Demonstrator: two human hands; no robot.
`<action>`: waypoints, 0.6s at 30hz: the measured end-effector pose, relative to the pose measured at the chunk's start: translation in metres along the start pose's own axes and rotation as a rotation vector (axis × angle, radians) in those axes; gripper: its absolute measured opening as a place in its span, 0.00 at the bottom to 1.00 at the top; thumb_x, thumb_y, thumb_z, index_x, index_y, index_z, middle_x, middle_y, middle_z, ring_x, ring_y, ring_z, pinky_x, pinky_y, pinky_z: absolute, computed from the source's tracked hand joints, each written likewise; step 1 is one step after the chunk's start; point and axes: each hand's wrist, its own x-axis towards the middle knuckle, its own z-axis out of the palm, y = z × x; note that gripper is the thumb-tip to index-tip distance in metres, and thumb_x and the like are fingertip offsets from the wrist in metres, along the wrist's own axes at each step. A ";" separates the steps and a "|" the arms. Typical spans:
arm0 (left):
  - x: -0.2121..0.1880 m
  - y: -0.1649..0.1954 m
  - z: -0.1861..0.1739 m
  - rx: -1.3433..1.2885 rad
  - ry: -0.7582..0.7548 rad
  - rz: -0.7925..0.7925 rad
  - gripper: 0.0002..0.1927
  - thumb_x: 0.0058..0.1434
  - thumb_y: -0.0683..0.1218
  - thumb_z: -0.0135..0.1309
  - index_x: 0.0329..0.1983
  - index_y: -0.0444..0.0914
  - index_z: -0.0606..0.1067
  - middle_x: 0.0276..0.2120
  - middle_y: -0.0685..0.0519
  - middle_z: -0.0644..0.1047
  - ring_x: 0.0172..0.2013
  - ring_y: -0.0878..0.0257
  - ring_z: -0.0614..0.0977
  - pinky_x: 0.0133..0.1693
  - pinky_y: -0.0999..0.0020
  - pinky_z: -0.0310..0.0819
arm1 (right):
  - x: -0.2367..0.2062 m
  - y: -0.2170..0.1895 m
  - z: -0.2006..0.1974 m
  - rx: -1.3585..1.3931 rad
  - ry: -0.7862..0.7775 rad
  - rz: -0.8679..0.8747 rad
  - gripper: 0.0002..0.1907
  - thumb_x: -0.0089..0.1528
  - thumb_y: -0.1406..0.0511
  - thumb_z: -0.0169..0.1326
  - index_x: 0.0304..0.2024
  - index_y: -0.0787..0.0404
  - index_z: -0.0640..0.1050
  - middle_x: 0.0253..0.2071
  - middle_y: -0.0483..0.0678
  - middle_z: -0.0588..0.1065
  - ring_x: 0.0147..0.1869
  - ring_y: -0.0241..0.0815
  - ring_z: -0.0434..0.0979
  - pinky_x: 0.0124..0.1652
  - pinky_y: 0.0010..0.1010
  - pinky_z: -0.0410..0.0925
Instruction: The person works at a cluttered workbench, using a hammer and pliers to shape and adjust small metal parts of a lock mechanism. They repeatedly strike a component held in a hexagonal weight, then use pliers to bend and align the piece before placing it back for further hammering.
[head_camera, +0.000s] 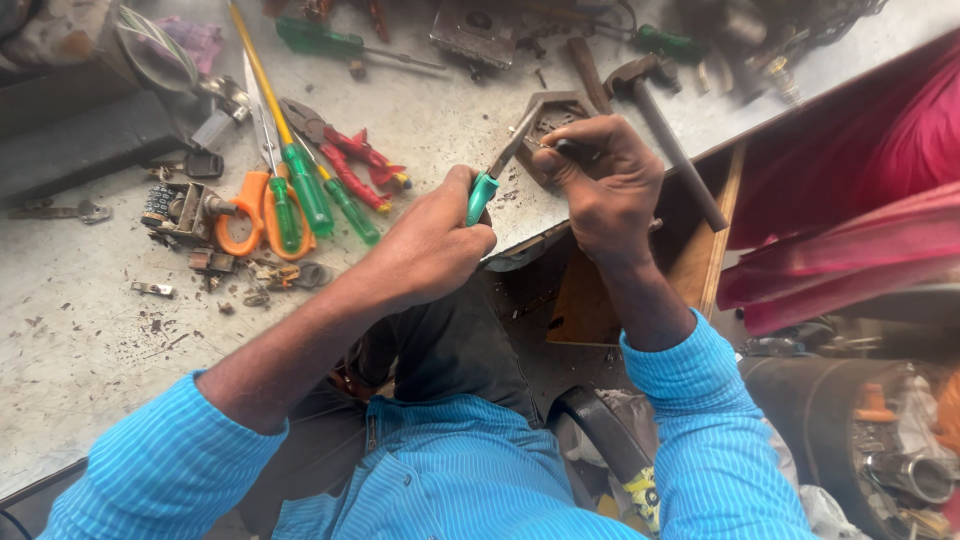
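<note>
My left hand (438, 238) grips a green-handled screwdriver (483, 194) whose shaft slants up and right to a small metal part. My right hand (600, 180) pinches that small part (548, 146) between fingers and thumb, over a brown house-shaped metal piece (556, 112) lying on the grey workbench (90, 330). The part itself is mostly hidden by my fingers. Both blue striped sleeves frame the bottom of the view.
Left of my hands lie green-handled screwdrivers (306, 186), orange-handled scissors (258, 210), red-handled pliers (348, 160) and small lock parts (180, 208). A hammer (668, 128) rests at the bench's right edge. Red cloth (850, 240) lies to the right.
</note>
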 end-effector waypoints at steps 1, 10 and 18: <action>0.000 -0.001 0.001 -0.007 -0.011 -0.011 0.22 0.56 0.44 0.48 0.54 0.32 0.64 0.36 0.38 0.77 0.40 0.49 0.81 0.43 0.52 0.74 | -0.001 0.001 0.002 0.005 0.000 0.000 0.10 0.65 0.75 0.65 0.45 0.64 0.77 0.42 0.46 0.79 0.48 0.32 0.81 0.49 0.24 0.77; 0.003 0.002 -0.002 0.059 0.016 -0.058 0.18 0.60 0.46 0.49 0.50 0.32 0.67 0.35 0.41 0.78 0.37 0.52 0.80 0.41 0.54 0.72 | 0.004 0.003 0.008 0.018 -0.022 -0.004 0.11 0.66 0.74 0.66 0.47 0.64 0.77 0.44 0.48 0.80 0.49 0.34 0.81 0.51 0.25 0.76; 0.029 0.014 -0.021 0.026 0.083 -0.163 0.18 0.68 0.49 0.46 0.55 0.32 0.68 0.33 0.48 0.76 0.25 0.63 0.73 0.27 0.63 0.72 | 0.012 0.006 -0.023 -0.213 0.040 -0.039 0.09 0.72 0.67 0.61 0.52 0.64 0.78 0.49 0.50 0.81 0.52 0.39 0.82 0.53 0.29 0.78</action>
